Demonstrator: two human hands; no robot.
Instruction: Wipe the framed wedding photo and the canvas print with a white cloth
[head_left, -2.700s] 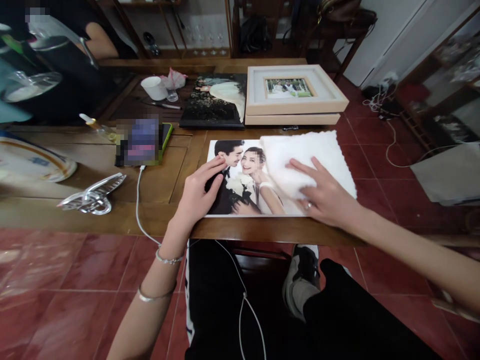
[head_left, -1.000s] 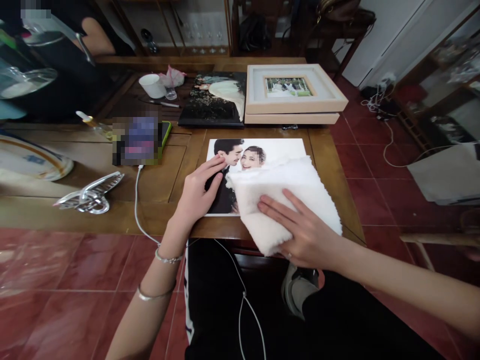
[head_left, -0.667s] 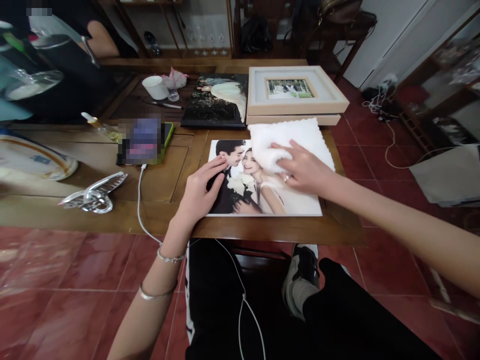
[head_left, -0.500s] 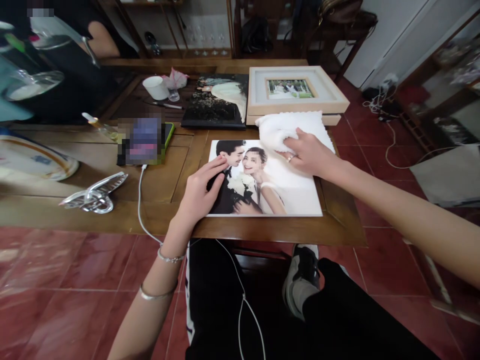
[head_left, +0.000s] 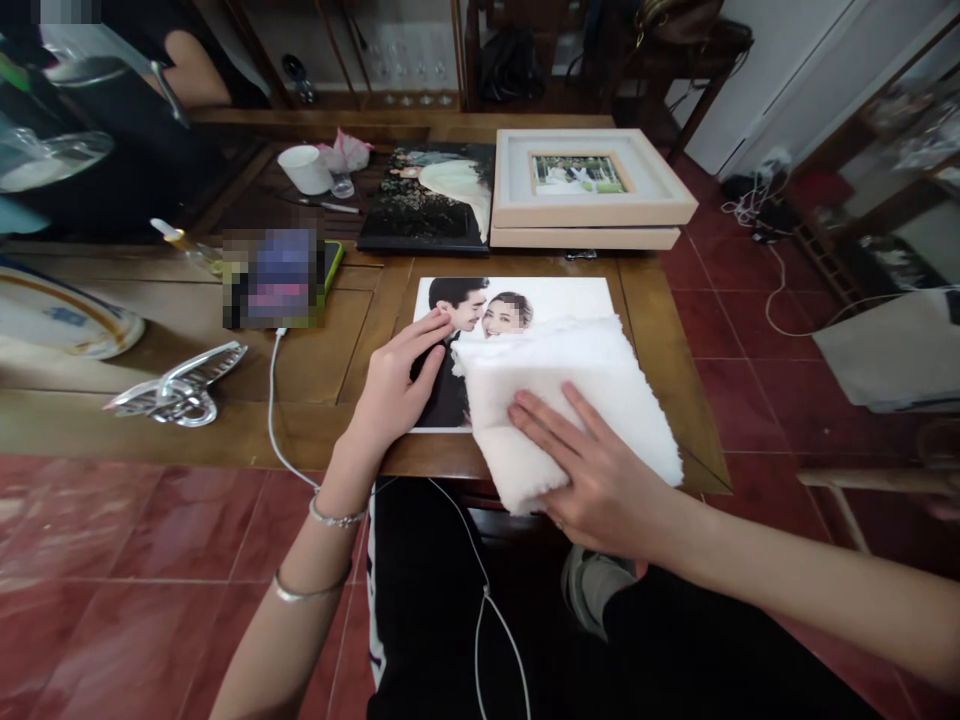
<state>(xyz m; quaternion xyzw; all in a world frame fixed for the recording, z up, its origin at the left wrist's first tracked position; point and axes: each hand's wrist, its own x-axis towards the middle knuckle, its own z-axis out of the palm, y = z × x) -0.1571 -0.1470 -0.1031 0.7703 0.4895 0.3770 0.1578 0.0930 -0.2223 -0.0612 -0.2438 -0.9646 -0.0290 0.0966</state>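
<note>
A glossy photo print (head_left: 439, 405) of a couple lies flat on the wooden table near its front edge. My left hand (head_left: 401, 378) rests on the print's left side, fingers stretched out and flat, holding it down. A fluffy white cloth (head_left: 615, 375) covers the print's lower right part and hangs slightly past the table edge. My right hand (head_left: 600, 475) presses the cloth from above with fingers spread over it, and its near edge bunches by the thumb side. The thumb itself is mostly hidden.
Behind the print stand a dark photo panel (head_left: 450, 200) and a pale wooden frame (head_left: 592, 215). To the left are a phone (head_left: 330, 275) on a white cable, a clear hair claw (head_left: 180, 385), a dropper bottle (head_left: 187, 248) and a white cup (head_left: 304, 170). Another person's arm (head_left: 196, 75) shows behind.
My right hand has drawn the white cloth from the print's upper right corner down toward me, over its lower right part. My left hand has stayed on the left side.
</note>
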